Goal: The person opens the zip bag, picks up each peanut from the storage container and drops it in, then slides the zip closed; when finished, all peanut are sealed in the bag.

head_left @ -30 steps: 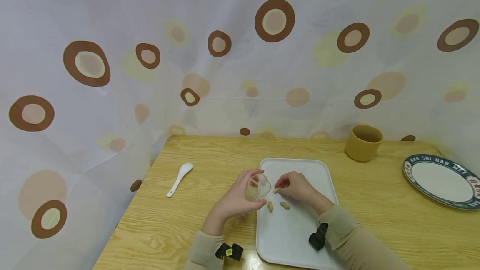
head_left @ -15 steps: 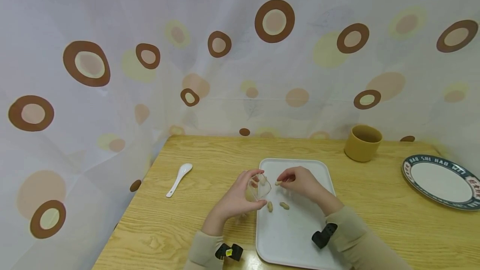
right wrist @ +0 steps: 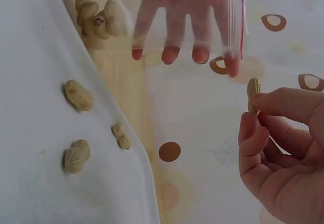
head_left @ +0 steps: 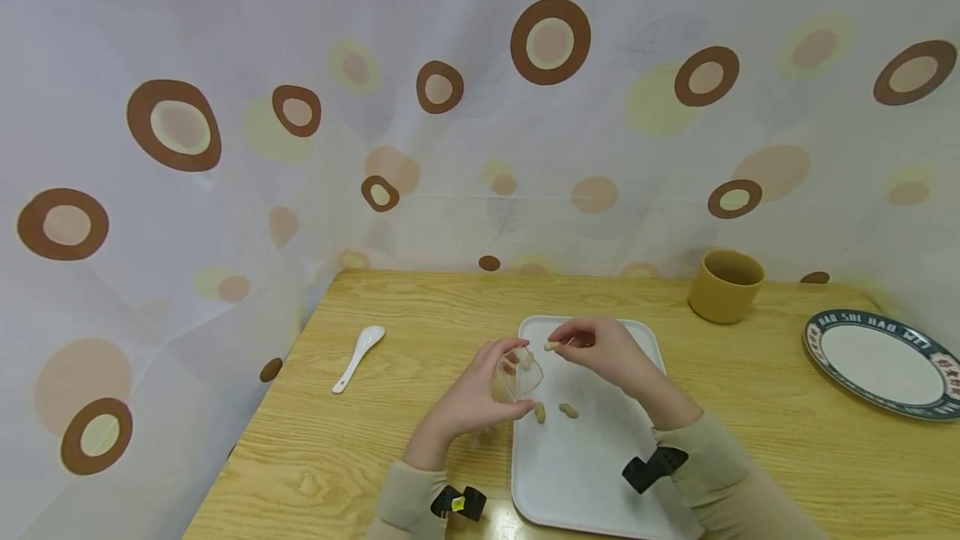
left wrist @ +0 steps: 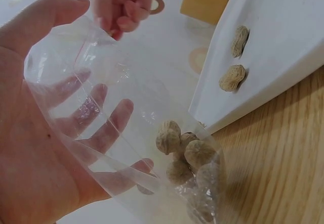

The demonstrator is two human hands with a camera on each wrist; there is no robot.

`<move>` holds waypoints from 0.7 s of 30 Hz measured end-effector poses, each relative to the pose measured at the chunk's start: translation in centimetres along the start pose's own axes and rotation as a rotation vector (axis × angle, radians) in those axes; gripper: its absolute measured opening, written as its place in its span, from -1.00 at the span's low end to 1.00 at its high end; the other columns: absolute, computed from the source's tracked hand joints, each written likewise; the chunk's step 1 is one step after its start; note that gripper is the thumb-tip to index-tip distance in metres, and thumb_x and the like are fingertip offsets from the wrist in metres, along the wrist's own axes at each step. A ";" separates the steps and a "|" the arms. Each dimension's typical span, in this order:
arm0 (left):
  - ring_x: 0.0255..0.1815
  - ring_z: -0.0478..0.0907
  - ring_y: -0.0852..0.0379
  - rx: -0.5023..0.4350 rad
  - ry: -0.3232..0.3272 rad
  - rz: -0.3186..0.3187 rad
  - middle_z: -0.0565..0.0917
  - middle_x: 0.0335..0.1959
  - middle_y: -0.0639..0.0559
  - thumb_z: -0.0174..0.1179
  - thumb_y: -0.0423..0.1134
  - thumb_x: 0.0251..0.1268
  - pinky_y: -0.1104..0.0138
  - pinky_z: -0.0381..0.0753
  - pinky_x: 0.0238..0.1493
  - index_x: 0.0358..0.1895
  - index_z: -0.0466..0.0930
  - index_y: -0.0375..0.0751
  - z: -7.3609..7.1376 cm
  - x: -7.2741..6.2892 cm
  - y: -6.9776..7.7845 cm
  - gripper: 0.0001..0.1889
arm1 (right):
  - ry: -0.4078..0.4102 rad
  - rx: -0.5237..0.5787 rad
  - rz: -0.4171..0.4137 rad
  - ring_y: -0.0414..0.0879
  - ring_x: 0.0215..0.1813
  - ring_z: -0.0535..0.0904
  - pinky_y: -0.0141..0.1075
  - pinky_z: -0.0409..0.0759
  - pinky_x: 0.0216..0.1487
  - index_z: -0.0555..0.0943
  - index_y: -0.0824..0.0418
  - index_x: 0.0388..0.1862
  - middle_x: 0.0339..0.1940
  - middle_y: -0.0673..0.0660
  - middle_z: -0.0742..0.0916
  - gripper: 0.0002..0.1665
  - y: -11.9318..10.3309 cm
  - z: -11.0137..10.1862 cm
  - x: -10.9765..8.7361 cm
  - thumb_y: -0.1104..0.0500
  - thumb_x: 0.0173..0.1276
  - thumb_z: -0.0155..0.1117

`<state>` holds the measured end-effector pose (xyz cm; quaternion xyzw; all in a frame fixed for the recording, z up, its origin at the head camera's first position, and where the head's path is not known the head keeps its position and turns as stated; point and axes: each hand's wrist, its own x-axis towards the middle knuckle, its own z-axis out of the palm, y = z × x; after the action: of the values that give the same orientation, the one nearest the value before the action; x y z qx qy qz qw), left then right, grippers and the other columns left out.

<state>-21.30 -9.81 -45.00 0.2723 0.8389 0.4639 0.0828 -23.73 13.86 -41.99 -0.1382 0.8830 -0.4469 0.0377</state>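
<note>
My left hand [head_left: 471, 394] holds a clear zip bag [left wrist: 144, 100] over the tray's left edge, thumb and fingers curved round its spread mouth. Several unshelled peanuts [left wrist: 199, 154] lie bunched in the bag's lower end. Between thumb and forefinger, my right hand [head_left: 611, 354] pinches one peanut [right wrist: 253, 90], raised just right of the bag mouth. On the white tray [head_left: 592, 465] two peanuts show in the head view, a left peanut [head_left: 540, 412] and a right peanut [head_left: 568, 411]. From the right wrist, a smaller peanut [right wrist: 121, 135] also appears near the tray's rim.
A white spoon [head_left: 360, 358] lies on the wooden table [head_left: 285, 457] at the left. Behind the tray to the right stands a yellow mug [head_left: 723, 294]. Far right is a plate [head_left: 885, 361] with a dark lettered rim. A patterned curtain [head_left: 450, 132] hangs behind the table.
My right hand has lifted the peanut from the tray, first a little to the right, then up toward the bag mouth. The left hand and bag have stayed in place.
</note>
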 end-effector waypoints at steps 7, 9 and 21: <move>0.15 0.44 0.01 0.012 0.003 0.005 0.41 0.20 -0.18 0.40 -0.11 0.14 0.17 0.49 0.09 0.46 0.20 -0.01 0.0 0.0 0.0 -0.18 | -0.007 0.038 -0.017 -0.10 -0.25 0.61 -0.29 0.61 -0.23 0.72 0.19 -0.12 -0.27 0.08 0.74 -0.84 -1.8 -0.1 -0.7 0.22 0.33 0.33; 0.15 0.45 0.01 0.013 0.004 0.010 0.41 0.18 -0.17 0.40 -0.11 0.14 0.17 0.49 0.10 0.46 0.20 -0.01 0.0 0.0 0.0 -0.19 | -0.008 0.042 -0.025 -0.11 -0.25 0.61 -0.29 0.61 -0.24 0.72 0.19 -0.13 -0.27 0.08 0.74 -0.84 -2.2 -0.1 -0.8 0.22 0.33 0.32; 0.16 0.44 0.03 -0.001 0.000 0.001 0.40 0.20 -0.14 0.40 -0.11 0.14 0.18 0.49 0.08 0.45 0.19 0.04 0.0 -0.1 0.1 -0.20 | -0.045 0.046 -0.128 -0.13 -0.27 0.62 -0.35 0.61 -0.25 0.72 0.16 -0.17 -0.24 0.06 0.75 -0.88 -3.3 0.8 -1.1 0.25 0.33 0.32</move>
<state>-21.21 -9.78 -44.96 0.2727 0.8386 0.4642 0.0828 -21.78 11.71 -39.86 -0.2036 0.8609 -0.4651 0.0322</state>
